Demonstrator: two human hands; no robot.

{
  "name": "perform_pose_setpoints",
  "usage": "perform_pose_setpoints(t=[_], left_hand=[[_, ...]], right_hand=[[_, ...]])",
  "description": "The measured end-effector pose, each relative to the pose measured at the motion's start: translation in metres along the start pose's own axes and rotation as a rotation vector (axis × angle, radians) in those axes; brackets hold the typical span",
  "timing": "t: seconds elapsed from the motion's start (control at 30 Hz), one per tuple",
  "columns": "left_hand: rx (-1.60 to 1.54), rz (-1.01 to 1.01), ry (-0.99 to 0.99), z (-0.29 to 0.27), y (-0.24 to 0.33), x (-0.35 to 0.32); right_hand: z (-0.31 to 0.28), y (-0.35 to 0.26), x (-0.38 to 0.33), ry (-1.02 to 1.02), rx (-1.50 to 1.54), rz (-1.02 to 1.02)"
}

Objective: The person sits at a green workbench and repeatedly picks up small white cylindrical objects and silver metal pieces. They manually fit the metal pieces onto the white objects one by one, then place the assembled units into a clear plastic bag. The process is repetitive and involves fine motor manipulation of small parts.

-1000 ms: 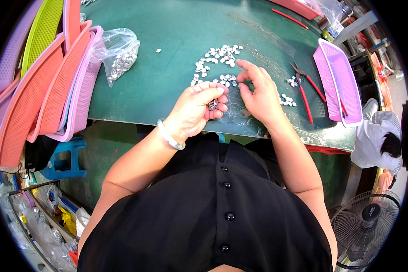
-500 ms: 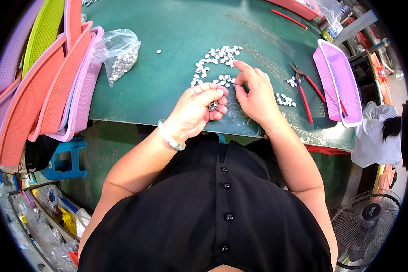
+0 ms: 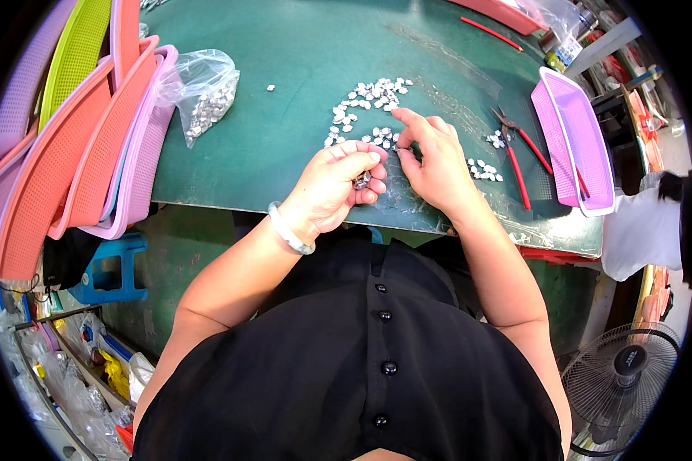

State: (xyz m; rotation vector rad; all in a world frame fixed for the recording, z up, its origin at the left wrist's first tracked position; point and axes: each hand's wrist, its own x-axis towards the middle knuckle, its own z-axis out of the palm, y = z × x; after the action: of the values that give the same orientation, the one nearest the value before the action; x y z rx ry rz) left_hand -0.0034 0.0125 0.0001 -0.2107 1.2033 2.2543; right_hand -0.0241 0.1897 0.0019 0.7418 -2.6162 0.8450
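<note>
Head view: the left hand point(image 3: 337, 184) is turned partly palm up, its fingers curled around small dark shiny pieces point(image 3: 362, 180), with the thumb laid toward the index finger. To its right, the right hand point(image 3: 438, 165) hangs near the table edge, index finger bent and thumb tip beside the nearest of the small pale pieces point(image 3: 376, 93); whether it pinches one, I cannot tell.

These pale pieces lie loose on the green table point(image 3: 284, 165) in a curved band just beyond both hands. More of them sit just right of the right hand, and a few lie by the pliers point(image 3: 535, 149), whose red handles are spread apart. A purple basket point(image 3: 553, 142) stands beside the pliers.

Well to the left, a clear bag point(image 3: 210, 107) holds similar pieces, near a row of leaning baskets point(image 3: 92, 165). A red pencil point(image 3: 490, 34) lies toward the far side.
</note>
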Motion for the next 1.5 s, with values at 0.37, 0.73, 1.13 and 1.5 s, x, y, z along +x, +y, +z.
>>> perform_pose_setpoints(t=[0.37, 0.73, 1.13, 1.5], left_hand=[[0.051, -0.010, 0.019, 0.006, 0.005, -0.002], [0.029, 0.007, 0.021, 0.007, 0.005, -0.003], [0.044, 0.031, -0.019, 0.005, 0.004, -0.003], [0.018, 0.075, -0.026, 0.004, 0.002, -0.003]], right_hand=[[-0.014, -0.023, -0.001, 0.100, 0.285, -0.109], [-0.007, -0.017, -0.010, 0.091, 0.704, 0.198], [-0.004, -0.020, -0.011, 0.084, 0.749, 0.264], [-0.006, -0.022, -0.013, 0.112, 0.525, 0.110]])
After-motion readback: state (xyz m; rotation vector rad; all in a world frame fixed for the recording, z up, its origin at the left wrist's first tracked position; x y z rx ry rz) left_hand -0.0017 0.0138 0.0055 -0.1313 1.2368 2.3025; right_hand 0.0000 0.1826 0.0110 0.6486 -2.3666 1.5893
